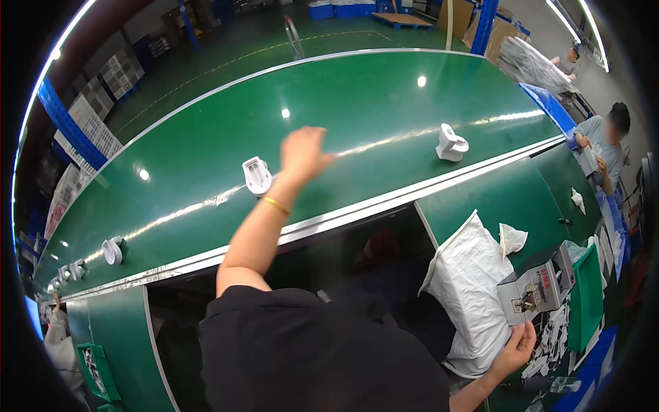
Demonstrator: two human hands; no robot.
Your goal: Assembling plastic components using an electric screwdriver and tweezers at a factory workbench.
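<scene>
My left hand (305,152) reaches out over the green conveyor belt (371,103), its thumb apart from the fingers and nothing visible in it. Beside that wrist lies a white plastic device (257,177) with an oblong recess on top. A yellow band circles the wrist. Low on the right, my right hand (519,345) pinches the lower edge of an opened small grey cardboard box (511,302) with a printed flap. Some small brownish metallic parts show inside the box. A white woven sack (467,295) lies next to it.
Another white device (451,144) stands on the belt to the right; several more (112,251) are at far left. A green tray (585,302) and scattered small white pieces (549,343) lie right. A green bin (97,371) is lower left. A co-worker (604,137) sits at the right.
</scene>
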